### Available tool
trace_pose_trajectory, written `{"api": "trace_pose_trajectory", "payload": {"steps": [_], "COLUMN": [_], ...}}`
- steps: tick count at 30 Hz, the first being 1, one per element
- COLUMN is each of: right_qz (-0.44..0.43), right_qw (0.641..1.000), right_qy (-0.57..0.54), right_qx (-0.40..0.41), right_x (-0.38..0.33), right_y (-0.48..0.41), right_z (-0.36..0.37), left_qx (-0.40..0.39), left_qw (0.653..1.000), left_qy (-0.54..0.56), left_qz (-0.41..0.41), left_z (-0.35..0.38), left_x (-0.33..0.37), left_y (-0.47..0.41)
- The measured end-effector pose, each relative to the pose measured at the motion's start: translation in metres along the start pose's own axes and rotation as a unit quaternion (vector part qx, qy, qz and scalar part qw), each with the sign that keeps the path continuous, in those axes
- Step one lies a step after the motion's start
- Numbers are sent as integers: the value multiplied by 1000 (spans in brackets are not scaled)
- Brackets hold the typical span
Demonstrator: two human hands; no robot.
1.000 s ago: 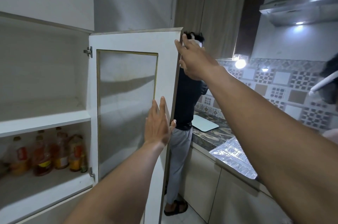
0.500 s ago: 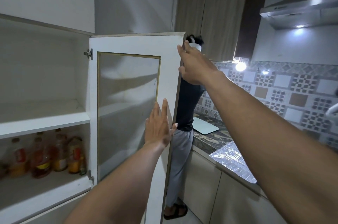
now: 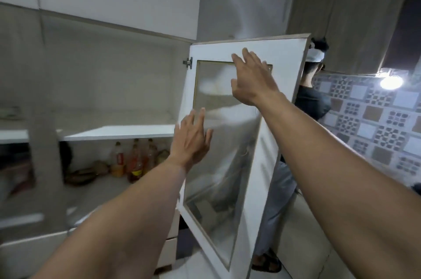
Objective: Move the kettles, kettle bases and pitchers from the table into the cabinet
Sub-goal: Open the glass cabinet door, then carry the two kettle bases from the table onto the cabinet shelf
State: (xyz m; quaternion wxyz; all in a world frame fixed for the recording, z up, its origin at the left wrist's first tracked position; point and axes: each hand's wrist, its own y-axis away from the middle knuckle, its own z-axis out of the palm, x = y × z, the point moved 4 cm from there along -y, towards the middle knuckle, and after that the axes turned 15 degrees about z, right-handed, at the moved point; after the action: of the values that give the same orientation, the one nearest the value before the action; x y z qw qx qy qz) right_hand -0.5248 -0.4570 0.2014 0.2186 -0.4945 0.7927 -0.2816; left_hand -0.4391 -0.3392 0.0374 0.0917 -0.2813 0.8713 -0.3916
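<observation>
Kettles, bases and pitchers are nowhere in view; only the cabinet stands open at nine o'clock. Its door, glass-panelled and likely fragile, is best pushed by the frame. Left hand and right hand are flat, fingers spread, grasping nothing, against it.
</observation>
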Motion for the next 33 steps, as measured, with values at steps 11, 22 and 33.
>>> {"api": "trace_pose_trajectory", "payload": {"steps": [11, 22, 33], "right_qz": [-71, -180, -302], "right_qw": [986, 950, 885], "right_qy": [-113, -181, -249], "right_qx": [-102, -179, -251], "right_x": [-191, -413, -599], "right_y": [29, 65, 139], "right_z": [67, 118, 173], "left_qx": [-40, -60, -79], "left_qw": [983, 939, 882], "left_qy": [-100, -193, -244], "left_qz": [-147, -278, -396], "left_z": [-109, -212, -257], "left_x": [-171, -323, -416], "left_y": [100, 232, 366]}}
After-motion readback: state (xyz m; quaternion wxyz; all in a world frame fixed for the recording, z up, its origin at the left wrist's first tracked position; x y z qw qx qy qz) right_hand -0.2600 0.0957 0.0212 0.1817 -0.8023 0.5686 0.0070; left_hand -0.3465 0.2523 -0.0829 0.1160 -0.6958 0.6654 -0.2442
